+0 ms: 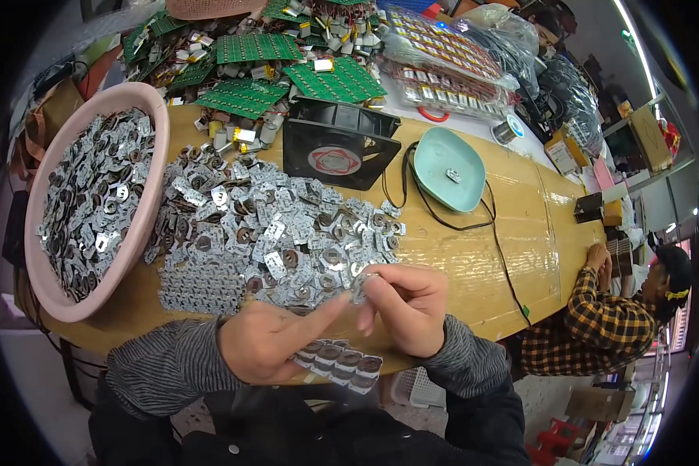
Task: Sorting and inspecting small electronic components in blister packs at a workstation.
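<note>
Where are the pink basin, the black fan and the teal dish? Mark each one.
Pink basin (157, 175): head view, on its right rim.
Black fan (335, 160): head view, on the round hub.
Teal dish (435, 159): head view, on its bare inner surface.

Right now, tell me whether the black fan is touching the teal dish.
Apart. The head view shows bare wooden tabletop and a black cable between the black fan and the teal dish.

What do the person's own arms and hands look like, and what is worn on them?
Both forearms wear long, grey, finely striped knit sleeves that end at the wrists. The left hand and the right hand are bare: no gloves, and no rings or watch can be seen.
</note>
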Available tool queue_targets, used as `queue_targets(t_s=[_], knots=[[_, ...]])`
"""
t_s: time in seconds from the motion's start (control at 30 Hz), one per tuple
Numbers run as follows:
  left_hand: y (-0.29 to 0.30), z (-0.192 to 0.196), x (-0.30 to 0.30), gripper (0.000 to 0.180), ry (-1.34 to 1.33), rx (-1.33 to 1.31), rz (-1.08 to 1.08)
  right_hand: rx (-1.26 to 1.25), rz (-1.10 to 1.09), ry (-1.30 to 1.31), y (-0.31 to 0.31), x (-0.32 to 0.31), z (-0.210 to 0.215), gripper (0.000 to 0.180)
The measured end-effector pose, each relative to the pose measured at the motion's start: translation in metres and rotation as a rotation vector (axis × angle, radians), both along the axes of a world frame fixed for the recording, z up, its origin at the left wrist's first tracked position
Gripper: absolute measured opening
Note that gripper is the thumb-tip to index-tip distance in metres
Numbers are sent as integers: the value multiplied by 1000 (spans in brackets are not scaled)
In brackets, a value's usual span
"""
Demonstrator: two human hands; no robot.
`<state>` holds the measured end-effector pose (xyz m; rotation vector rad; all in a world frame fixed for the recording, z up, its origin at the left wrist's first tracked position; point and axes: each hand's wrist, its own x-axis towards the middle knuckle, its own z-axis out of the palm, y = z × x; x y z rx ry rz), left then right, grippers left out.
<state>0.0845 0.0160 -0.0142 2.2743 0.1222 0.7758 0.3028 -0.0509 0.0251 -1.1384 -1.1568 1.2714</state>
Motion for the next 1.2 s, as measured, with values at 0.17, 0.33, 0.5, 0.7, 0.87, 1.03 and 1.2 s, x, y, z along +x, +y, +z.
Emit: queue_targets(t_s=[0.17, 0.33, 0.5, 0.7, 0.87, 1.03, 1.2], knots=[[-1, 6, -1, 79, 54, -15, -3, 2, -13, 43, -1, -1, -4, 20], [-2, 0, 3, 80, -50, -20, 39, 31, 5, 64, -2, 2, -7, 19], [-2, -1, 1, 80, -41, -24, 61, 70, -12, -10, 1, 0, -5, 20], [-3, 6, -1, 80, -21, -45, 69, 149, 5, -188, -1, 2, -5, 13], [-3, 4, -2, 81, -71, -84, 72, 145, -3, -224, -1, 4, -5, 12], [0, 5, -3, 83, -21, -114, 34, 136, -16, -189, -2, 2, -6, 12], [-4, 5, -5, 83, 18, -130, 66, 111, -96, -156, 2, -6, -6, 15]])
